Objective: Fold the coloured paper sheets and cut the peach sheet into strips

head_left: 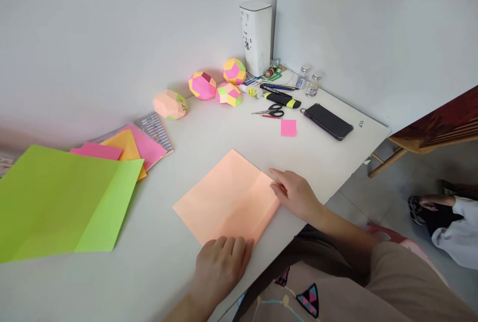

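A peach sheet of paper (224,195) lies on the white table in front of me, with faint creases and a band along its right side. At its near edge, my left hand (224,267) is closed, fingers curled together over the paper; the fingertips are partly hidden. My right hand (297,192) holds the right corner, its thumb and forefinger at the edge. To the left lies a large green sheet of paper (70,207) with fold lines, over pink paper (149,145) and orange paper (127,145).
Several faceted paper balls (201,85) line the wall near a white container (257,38). Scissors (274,110), a pink square (289,128), a highlighter (282,100), a glue bottle (252,91), small jars (313,84) and a black phone (328,121) occupy the far right. Another person (448,222) is on the right.
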`<state>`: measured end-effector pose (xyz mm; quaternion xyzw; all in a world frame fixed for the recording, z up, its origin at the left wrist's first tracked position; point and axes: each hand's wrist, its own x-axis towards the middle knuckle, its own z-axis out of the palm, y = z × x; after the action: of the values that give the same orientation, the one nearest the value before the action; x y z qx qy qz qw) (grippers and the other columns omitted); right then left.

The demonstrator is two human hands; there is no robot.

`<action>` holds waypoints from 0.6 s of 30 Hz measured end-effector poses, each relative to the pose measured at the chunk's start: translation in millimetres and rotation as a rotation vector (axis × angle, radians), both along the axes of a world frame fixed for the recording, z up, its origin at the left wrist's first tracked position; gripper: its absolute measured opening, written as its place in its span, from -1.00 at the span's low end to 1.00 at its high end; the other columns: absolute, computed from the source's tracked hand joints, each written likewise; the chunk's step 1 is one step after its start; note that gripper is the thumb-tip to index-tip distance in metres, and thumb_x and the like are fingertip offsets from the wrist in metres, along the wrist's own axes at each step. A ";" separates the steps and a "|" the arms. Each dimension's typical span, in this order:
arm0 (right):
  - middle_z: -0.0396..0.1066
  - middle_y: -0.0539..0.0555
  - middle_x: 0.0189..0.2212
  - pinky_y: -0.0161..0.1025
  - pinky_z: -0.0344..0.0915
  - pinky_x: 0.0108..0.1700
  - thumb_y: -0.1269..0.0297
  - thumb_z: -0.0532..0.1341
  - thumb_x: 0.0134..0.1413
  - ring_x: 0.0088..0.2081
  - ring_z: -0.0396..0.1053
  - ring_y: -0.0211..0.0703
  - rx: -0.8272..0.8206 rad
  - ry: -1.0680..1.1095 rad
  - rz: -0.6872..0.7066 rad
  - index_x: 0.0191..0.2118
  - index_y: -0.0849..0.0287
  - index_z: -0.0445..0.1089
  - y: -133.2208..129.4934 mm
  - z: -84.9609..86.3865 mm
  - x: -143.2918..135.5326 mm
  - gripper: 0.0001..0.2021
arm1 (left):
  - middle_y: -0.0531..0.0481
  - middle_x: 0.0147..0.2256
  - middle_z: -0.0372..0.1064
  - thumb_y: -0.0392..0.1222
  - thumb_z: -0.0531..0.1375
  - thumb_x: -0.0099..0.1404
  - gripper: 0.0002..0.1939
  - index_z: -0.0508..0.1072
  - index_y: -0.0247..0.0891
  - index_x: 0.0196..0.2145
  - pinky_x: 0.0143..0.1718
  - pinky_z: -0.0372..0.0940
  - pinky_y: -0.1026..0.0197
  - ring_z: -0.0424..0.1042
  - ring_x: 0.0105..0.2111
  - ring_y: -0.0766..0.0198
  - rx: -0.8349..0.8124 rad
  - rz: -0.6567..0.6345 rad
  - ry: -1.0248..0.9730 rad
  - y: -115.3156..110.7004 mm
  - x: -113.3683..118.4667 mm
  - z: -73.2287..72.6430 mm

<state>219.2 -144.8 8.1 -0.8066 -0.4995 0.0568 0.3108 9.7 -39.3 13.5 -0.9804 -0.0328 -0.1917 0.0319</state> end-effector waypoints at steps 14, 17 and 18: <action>0.34 0.01 -0.55 -0.30 -0.01 -0.41 0.27 0.05 0.24 -0.46 0.24 -0.22 -0.151 -0.155 -0.041 -0.27 0.20 0.36 -4.5 -5.2 -1.4 -0.82 | -0.31 0.30 -0.15 -0.16 0.01 0.31 -0.38 0.03 -0.43 0.27 0.22 -0.10 -0.21 -0.18 0.30 -0.18 -0.144 -0.104 0.260 15.5 1.1 -14.4; 0.37 0.02 -0.52 -0.30 -0.03 -0.40 0.28 0.04 0.25 -0.44 0.25 -0.23 -0.140 -0.175 -0.010 -0.29 0.20 0.36 -2.9 -7.1 -0.7 -0.81 | -0.37 0.22 0.06 -0.12 0.02 0.31 -0.48 0.23 -0.47 0.15 0.15 0.04 -0.22 -0.02 0.24 -0.24 -0.139 -0.105 0.225 14.8 5.9 -8.3; 0.37 0.02 -0.52 -0.30 -0.03 -0.40 0.28 0.04 0.26 -0.44 0.25 -0.23 -0.139 -0.185 0.000 -0.28 0.20 0.36 -2.5 -7.5 -0.7 -0.81 | -0.39 0.15 0.16 -0.10 0.01 0.32 -0.53 0.31 -0.47 0.07 0.08 0.11 -0.23 0.08 0.18 -0.26 -0.131 -0.095 0.206 14.5 10.3 -5.7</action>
<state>218.5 -147.4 0.6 -0.8281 -0.5209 0.0169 0.2066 20.0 -24.7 7.8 -0.9953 0.0049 -0.0886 -0.0382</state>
